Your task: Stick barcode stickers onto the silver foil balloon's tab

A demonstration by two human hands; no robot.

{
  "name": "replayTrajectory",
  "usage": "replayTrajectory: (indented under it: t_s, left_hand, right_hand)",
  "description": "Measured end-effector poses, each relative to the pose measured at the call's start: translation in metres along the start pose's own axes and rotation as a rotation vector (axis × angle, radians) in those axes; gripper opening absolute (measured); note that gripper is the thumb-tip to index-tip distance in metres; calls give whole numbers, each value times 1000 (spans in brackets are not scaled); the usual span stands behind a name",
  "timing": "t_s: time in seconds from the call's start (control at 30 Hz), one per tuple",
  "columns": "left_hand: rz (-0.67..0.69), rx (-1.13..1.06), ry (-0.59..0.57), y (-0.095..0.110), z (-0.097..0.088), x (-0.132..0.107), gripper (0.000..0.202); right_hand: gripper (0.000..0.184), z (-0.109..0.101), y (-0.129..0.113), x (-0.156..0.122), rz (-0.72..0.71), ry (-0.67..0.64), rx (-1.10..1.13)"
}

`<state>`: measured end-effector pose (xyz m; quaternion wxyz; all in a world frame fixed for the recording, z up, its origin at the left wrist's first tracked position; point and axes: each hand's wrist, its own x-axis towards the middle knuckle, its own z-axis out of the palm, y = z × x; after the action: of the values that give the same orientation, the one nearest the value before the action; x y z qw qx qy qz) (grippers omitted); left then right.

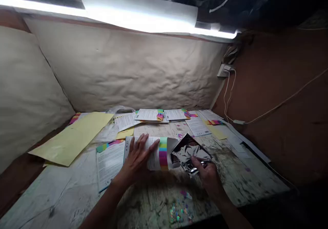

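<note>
My left hand (138,155) lies with its fingers spread on top of a printed cardboard box (155,157), which has coloured stripes near its right end. The box's white end flap (174,147) stands open towards the right. In my right hand (206,172) a shiny silver foil pouch (191,153) is gripped, thumb on top. The pouch's left corner meets the open end of the box; whether part of it is inside I cannot tell. Left of my left hand, another printed box (110,162) lies flat on the table.
Several more printed boxes (148,114) lie along the back of the worn table (153,201). A large yellow sheet (74,138) rests at the left, near clear plastic (105,133). Shiny bits (180,212) lie at the front edge. A white cable (282,102) runs along the right wall.
</note>
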<state>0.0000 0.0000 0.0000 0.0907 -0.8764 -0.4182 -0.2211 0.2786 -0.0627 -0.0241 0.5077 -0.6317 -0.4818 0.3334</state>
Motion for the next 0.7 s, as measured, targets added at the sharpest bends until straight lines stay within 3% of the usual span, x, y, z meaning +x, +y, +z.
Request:
replayTrajectory:
  t_s: [0.13, 0.3, 0.43, 0.7]
  left_hand:
    - [12, -5, 21, 2, -1, 1, 86]
    - [4, -14, 32, 5, -5, 0, 90]
    - [16, -15, 48, 6, -7, 0, 87]
    - [-5, 35, 57, 6, -7, -1, 94]
  right_hand:
    - [45, 9, -11, 1, 4, -163, -15]
    - [49, 13, -24, 4, 165, -318, 151]
    - [49, 12, -38, 10, 202, -508, 239]
    - [43, 5, -38, 32, 247, -551, 80]
